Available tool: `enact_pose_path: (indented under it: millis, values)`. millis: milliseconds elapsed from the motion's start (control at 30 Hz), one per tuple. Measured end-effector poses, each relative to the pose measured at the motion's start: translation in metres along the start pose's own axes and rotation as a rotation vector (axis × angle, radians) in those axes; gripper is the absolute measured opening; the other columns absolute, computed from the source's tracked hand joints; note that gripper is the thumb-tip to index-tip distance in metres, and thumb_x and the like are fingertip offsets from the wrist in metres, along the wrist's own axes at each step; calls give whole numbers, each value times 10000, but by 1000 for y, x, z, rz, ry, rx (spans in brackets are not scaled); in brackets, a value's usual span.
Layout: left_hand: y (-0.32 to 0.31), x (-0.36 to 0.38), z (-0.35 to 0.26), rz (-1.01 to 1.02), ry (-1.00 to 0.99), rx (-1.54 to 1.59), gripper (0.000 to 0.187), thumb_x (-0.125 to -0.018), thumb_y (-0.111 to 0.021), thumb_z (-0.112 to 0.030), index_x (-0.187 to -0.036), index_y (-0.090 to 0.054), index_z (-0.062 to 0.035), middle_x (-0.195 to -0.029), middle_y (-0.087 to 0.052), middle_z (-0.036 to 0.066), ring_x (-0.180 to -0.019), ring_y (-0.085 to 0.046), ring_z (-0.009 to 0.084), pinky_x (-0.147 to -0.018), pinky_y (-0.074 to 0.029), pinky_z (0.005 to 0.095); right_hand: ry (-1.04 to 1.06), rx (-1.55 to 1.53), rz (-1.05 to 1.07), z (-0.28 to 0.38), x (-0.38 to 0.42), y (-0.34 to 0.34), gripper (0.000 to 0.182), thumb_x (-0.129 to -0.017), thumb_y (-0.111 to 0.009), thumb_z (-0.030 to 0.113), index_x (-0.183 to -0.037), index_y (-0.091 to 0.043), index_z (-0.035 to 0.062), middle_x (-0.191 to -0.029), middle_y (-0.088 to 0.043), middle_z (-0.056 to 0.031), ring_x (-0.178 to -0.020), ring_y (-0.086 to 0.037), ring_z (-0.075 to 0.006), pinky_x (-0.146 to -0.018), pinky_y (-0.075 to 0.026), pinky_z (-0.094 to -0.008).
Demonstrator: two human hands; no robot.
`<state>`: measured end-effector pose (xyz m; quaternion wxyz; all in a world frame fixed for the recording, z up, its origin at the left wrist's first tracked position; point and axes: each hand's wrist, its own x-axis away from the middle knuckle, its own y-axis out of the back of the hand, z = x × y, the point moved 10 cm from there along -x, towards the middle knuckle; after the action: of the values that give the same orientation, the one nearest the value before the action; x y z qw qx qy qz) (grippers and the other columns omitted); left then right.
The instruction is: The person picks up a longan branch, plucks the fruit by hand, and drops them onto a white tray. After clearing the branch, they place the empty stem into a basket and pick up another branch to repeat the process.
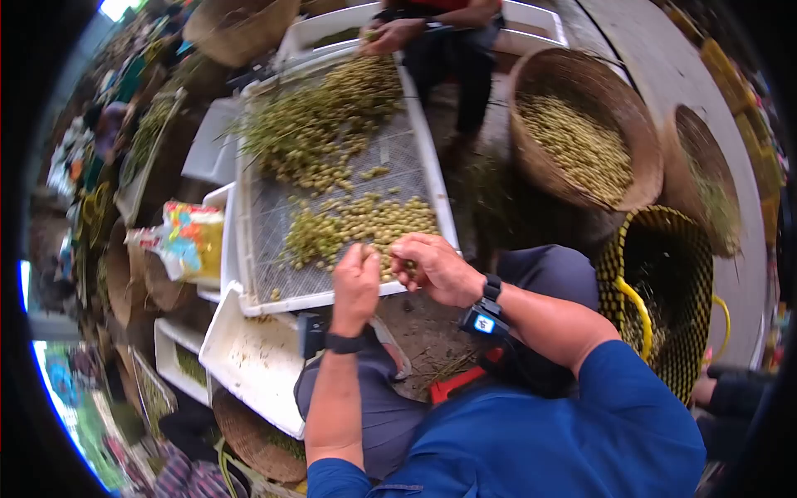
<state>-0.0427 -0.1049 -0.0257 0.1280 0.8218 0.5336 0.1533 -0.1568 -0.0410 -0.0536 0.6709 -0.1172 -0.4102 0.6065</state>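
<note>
Both of my hands meet over the near edge of a white mesh-bottomed tray (pixel 432 170). My left hand (pixel 357 282) is closed, thumb and fingertips pinched together, and what lies between them is hidden. Close beside it, my right hand (pixel 436 267) has its fingers curled in, with a bit of yellow-green fruit showing at them. Just beyond my fingertips lies a spread of small round yellow-green fruits (pixel 378 222). Farther back in the tray is a bigger heap of the same fruits on thin green stems (pixel 307 133).
Across the tray another person's hand (pixel 394 37) holds fruit. To the right stand a woven basket of fruit (pixel 573 145) and a black-and-yellow basket (pixel 664 274). At left are a colourful plastic bag (pixel 195 241) and a white foam box (pixel 257 357).
</note>
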Motion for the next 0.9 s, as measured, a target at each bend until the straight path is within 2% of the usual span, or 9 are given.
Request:
enact_pose_path:
  millis: [167,233,367,433,500,533,567,700,900]
  values:
    - [-65,11,24,270,101,-29,141,-921,-596,-117,-807,-600,-36,-701,-543,-47,-628,-459,46,-536,-383,251,-49,-440,-23,28,23,31,147,-950,-541,151,-981,-608,24,-866,-648,-62,-745,-644,-168,-637,-543,-276]
    - [-119,17,33,354,153,222,141,-889,-637,-130,-910,-623,9,-783,-599,32,-742,-539,111,-667,-472,287,-3,-486,-8,41,31,37,182,-960,-512,136,-1030,-592,-12,-935,-649,-103,-823,-664,-212,-775,-595,-335]
    - [-180,28,-9,312,-378,46,231,-847,-656,-84,-1045,-616,28,-961,-674,119,-930,-624,185,-802,-502,314,53,-493,39,55,42,40,190,-1000,-471,138,-1035,-562,-25,-1045,-642,-180,-963,-669,-302,-840,-599,-408]
    - [-174,47,-37,336,-437,-55,307,-833,-658,-84,-1116,-605,23,-1029,-684,188,-985,-646,238,-836,-507,331,70,-464,15,61,50,45,201,-1012,-455,142,-1043,-556,-29,-1084,-642,-198,-1017,-666,-329,-873,-595,-429]
    - [-148,56,-14,247,-43,251,280,-844,-643,-76,-1106,-626,22,-1035,-685,188,-974,-648,246,-845,-507,331,36,-495,54,60,54,44,218,-1026,-431,150,-1052,-550,-31,-1145,-632,-220,-1095,-643,-357,-920,-577,-457]
    - [-125,61,-9,170,13,16,204,-854,-627,-30,-1051,-659,11,-1062,-696,138,-931,-648,191,-800,-509,302,19,-519,111,57,53,43,243,-1024,-444,158,-1103,-542,-50,-1200,-617,-229,-1148,-617,-373,-985,-533,-496]
    - [-106,70,-14,65,-46,103,141,-902,-593,16,-1011,-680,-2,-1030,-681,33,-829,-616,102,-742,-497,254,2,-526,117,50,53,46,243,-1024,-444,158,-1103,-542,-50,-1200,-617,-229,-1148,-617,-373,-985,-533,-496]
    - [-43,98,-77,-248,-255,-50,79,-907,-666,-24,-983,-687,-20,-868,-583,-7,-727,-547,64,-643,-460,236,-130,-473,157,27,57,31,231,-1025,-436,150,-1076,-562,-36,-1227,-610,-230,-1190,-594,-378,-1011,-510,-499]
    - [-42,114,-128,-350,-560,-316,162,-808,-739,-9,-957,-697,-57,-900,-648,91,-730,-636,209,-653,-524,310,-126,-376,190,-3,50,26,195,-1002,-461,107,-1063,-598,-16,-1176,-626,-171,-1044,-615,-243,-868,-535,-373]
